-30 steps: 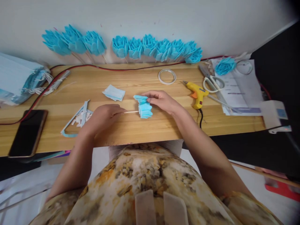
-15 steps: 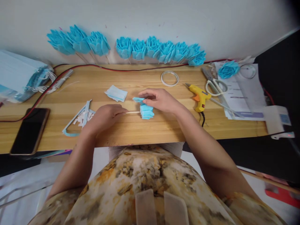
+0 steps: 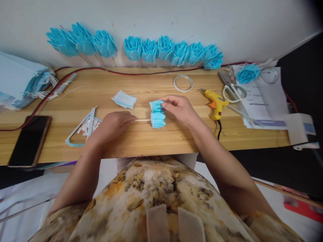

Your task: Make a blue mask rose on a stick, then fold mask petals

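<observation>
A half-made blue flower (image 3: 157, 114) of folded mask cloth sits on a thin white stick (image 3: 142, 120) just above the wooden table (image 3: 156, 141). My left hand (image 3: 113, 125) is closed round the near end of the stick. My right hand (image 3: 179, 108) pinches the upper blue petal of the flower between thumb and fingers. A folded blue mask piece (image 3: 123, 99) lies on the table just behind my left hand.
A row of finished blue flowers (image 3: 171, 53) leans on the wall. A yellow glue gun (image 3: 215, 101), scissors (image 3: 233, 90), tape ring (image 3: 183, 82) and papers (image 3: 259, 97) lie at right. A phone (image 3: 28, 140), mask stack (image 3: 20, 84), red cable (image 3: 83, 71) and scraps (image 3: 85, 127) lie at left.
My right hand has lifted the upper petal from lying flat leftward and pressed it upright against the flower. My left hand and the stick have stayed still.
</observation>
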The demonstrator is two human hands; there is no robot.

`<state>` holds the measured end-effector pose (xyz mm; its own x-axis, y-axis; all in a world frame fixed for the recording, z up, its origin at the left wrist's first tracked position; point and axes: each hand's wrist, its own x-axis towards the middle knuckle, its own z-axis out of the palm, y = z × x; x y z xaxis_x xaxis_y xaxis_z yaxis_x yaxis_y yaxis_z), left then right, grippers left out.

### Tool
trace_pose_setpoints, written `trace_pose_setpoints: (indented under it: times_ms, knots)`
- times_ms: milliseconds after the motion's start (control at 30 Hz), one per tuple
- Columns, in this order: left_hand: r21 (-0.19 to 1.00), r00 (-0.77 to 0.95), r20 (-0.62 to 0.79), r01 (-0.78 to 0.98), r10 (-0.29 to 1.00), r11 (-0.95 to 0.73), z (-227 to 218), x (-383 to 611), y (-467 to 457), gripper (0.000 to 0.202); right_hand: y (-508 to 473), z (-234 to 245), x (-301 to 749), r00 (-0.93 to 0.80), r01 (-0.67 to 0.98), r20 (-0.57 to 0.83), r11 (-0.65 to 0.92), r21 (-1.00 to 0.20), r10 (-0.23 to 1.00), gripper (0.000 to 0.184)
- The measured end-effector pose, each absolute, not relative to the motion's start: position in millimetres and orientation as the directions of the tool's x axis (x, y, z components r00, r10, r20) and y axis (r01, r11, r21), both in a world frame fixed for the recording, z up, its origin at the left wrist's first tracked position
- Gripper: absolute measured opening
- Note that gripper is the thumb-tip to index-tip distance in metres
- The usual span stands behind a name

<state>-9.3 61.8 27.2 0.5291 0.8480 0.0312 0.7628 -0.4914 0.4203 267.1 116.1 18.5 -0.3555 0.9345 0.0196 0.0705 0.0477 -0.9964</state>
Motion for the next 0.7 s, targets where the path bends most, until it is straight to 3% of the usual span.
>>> trace_pose_setpoints:
  times_ms: [533,700]
  knots:
    - [0.396,0.509,0.011,0.788,0.861,-0.471,24.0,-10.8,60.5,0.041,107.9,16.7,276.2,-0.429,0.122,-0.01,0.047,-0.991,0.903,0.026]
    - [0.405,0.507,0.077,0.771,0.858,-0.492,18.8,-3.3,56.9,0.042,104.5,15.8,278.1,-0.441,0.137,-0.02,0.045,-0.99,0.897,0.026]
